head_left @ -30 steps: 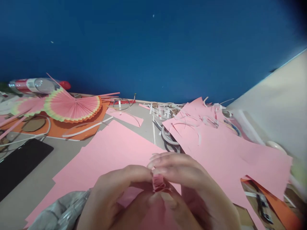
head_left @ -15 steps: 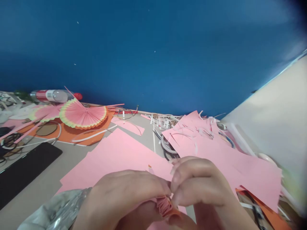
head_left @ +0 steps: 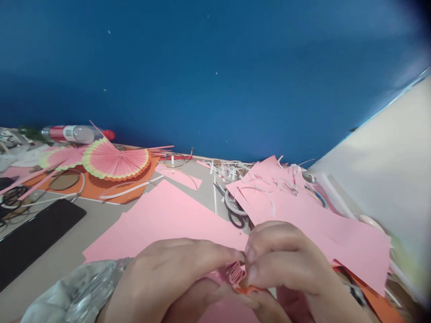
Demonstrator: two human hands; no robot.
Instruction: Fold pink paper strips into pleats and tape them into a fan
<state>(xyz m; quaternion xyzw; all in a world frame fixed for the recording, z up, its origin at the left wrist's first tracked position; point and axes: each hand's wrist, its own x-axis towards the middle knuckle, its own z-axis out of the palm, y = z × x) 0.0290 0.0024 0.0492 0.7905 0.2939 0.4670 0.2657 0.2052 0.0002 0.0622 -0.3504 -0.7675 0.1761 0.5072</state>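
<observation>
Nearest the camera, the left hand (head_left: 171, 273) and the right hand (head_left: 286, 260) are curling toward each other and pinching a small pleated piece of pink paper (head_left: 235, 272) between fingertips and thumbs. The piece is sitting low in the middle of the view, in the narrow gap between the two. A bit of orange paper (head_left: 247, 290) is showing just below the pleats; whether it is joining them, I cannot tell.

The folding is looking well along, judging by the tight creases that are already lining up at the visible end. The piece is staying bunched, with no part fanning out, and any unfolded remainder is hiding behind the fingers. The lower edge of the view is cutting off both wrists, and the thumbs are partly disappearing beneath the paper.

Beyond the hands, pink sheets (head_left: 168, 215) are lying on the counter (head_left: 101, 220), with more pink sheets (head_left: 319, 220) to the right, partly covering scissors (head_left: 236, 217). A black flat object (head_left: 40, 242) is resting at the left.

Farther back, a pleated fan (head_left: 117, 163) is lying spread open over an orange sheet (head_left: 101, 192). White scraps (head_left: 229, 171) are heaping near the blue wall (head_left: 215, 89), too tangled to tell apart.
</observation>
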